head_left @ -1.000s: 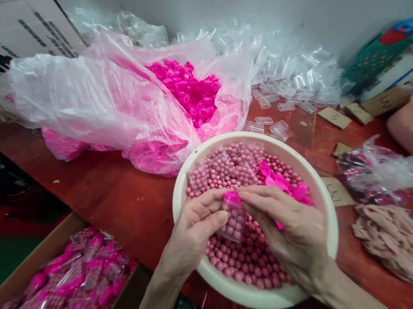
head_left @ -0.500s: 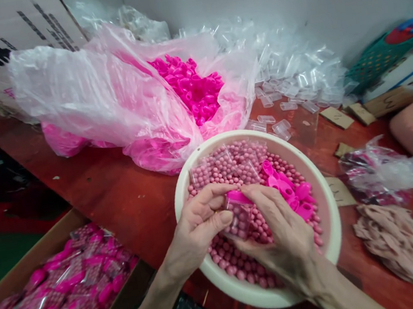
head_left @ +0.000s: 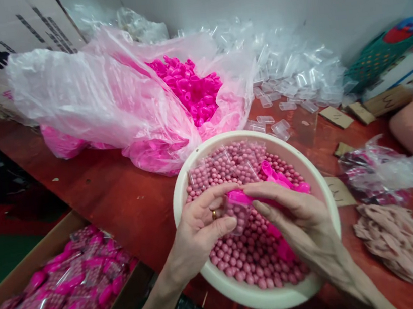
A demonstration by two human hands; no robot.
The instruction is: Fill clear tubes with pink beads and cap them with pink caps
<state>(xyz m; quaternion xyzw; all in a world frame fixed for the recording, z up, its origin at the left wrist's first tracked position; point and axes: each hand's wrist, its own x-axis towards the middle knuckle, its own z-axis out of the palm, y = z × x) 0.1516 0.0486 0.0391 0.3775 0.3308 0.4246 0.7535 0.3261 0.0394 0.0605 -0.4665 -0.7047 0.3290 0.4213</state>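
Observation:
A small clear plastic container [head_left: 239, 217] full of pink beads, with a bright pink cap [head_left: 238, 197] at its top, is pinched between the thumb and fingers of my left hand [head_left: 196, 224]. My right hand [head_left: 307, 222] is open, its fingers stretched out and its fingertips against the cap's right side. Both hands are over a cream basin [head_left: 331, 209] of pink beads [head_left: 244, 266]. Several bead-filled clear containers [head_left: 199, 177] lie on the beads, beside loose pink caps [head_left: 276, 178]. Some pink pieces show under my right thumb; whether they are held I cannot tell.
Behind the basin, a plastic bag [head_left: 107, 96] holds many pink caps. Empty clear containers [head_left: 294, 72] are heaped by the wall. At lower left, a cardboard box [head_left: 25, 254] holds capped containers. A crumpled cloth [head_left: 401, 245] and a second basin [head_left: 412, 127] are on the right.
My right thumb has come up from under the container, and the right hand has shifted slightly right, uncovering more beads. My left hand still holds the container.

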